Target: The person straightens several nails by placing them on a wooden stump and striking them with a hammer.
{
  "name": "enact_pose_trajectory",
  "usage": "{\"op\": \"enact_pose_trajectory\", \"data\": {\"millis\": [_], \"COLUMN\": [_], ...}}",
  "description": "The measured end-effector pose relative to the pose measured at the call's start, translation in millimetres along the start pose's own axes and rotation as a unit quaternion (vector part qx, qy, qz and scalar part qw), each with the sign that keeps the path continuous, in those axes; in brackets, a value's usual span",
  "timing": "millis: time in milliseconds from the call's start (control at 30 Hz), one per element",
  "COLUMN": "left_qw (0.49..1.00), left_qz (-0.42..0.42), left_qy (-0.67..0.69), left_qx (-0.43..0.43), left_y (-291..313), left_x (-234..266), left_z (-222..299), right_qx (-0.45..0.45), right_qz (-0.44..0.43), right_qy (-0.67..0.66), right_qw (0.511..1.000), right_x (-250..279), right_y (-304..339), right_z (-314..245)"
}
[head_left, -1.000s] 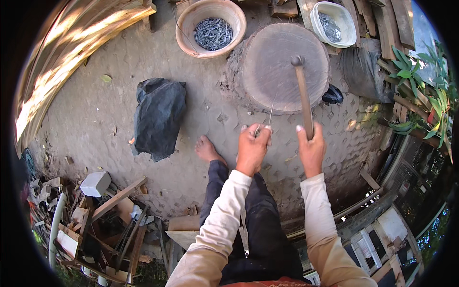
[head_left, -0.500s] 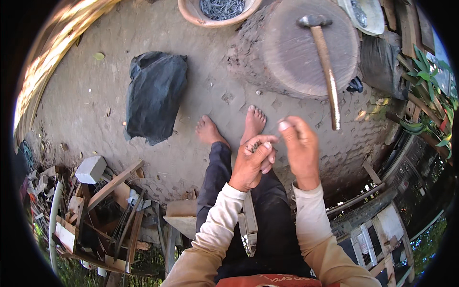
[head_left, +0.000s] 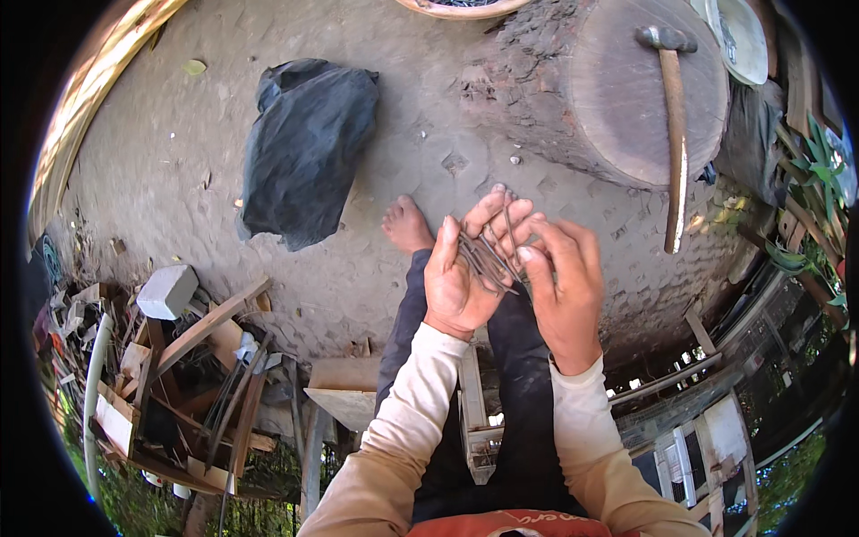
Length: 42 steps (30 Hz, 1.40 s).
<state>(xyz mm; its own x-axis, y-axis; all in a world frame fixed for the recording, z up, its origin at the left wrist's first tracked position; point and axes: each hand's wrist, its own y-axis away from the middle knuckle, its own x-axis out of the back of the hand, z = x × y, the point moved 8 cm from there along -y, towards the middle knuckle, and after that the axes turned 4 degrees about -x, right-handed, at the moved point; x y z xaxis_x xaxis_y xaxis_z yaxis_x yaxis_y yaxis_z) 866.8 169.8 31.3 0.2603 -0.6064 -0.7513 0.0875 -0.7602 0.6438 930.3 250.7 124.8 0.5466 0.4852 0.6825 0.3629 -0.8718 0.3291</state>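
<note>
curving up the left edge are sunlit wooden boards (head_left: 89, 85), and below them lies a heap of scrap wood (head_left: 215, 327) with a pale block (head_left: 167, 293) on it. next along, a crumpled dark sheet (head_left: 309, 152) lies on the earth floor (head_left: 206, 125), with a bare foot (head_left: 409, 225) just beyond its right side. near the centre, the left hand (head_left: 452, 291) is turned palm up and loosely cupped, and the thin metal nails (head_left: 488, 266) lie in a loose bunch across its palm and fingers, one of them standing out between the fingertips. the right hand (head_left: 573, 295) comes in beside it, thumb and fingers bent over the nails, so the two hands are together; whether it pinches one, i cannot tell. the step in hand seems to be picking through the bunch, and the next move would call for a neat fingertip grip on a single nail while the left palm stays level. to the right, a hammer (head_left: 676, 134) rests untouched on a round stump (head_left: 617, 89), its handle jutting past the near rim, and a white tub (head_left: 747, 40) sits beyond. as for writing, pale letters, partly cut off, show on the red cloth (head_left: 474, 526) at the waist; no brand can be made out on the hammer or tub.
</note>
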Motion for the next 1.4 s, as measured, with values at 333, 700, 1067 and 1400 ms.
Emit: {"op": "enact_pose_trajectory", "data": {"millis": [333, 700, 1067, 1400], "left_qw": [0.998, 0.982, 0.753, 0.765], "left_qz": [-0.020, 0.118, -0.061, 0.004], "left_qy": [0.015, -0.135, -0.656, -0.640], "left_qx": [-0.055, -0.066, 0.007, -0.069], "left_y": [-7.5, -3.0, -0.8, -34.9], "left_x": [11.5, 23.5, -12.7, -16.7], "left_z": [15.9, 36.0, 14.3, -21.0], "right_qx": [-0.023, -0.034, 0.049, -0.008], "right_qz": [-0.157, -0.178, -0.155, 0.206], "right_qy": [0.006, -0.076, 0.084, 0.248], "right_qw": [0.987, 0.981, 0.983, 0.946], "right_x": [-32.2, -7.8, 46.2, 133.6], "right_y": [24.7, 7.4, -27.7, -35.9], "right_z": [-6.6, 5.5, 22.3, 56.9]}}
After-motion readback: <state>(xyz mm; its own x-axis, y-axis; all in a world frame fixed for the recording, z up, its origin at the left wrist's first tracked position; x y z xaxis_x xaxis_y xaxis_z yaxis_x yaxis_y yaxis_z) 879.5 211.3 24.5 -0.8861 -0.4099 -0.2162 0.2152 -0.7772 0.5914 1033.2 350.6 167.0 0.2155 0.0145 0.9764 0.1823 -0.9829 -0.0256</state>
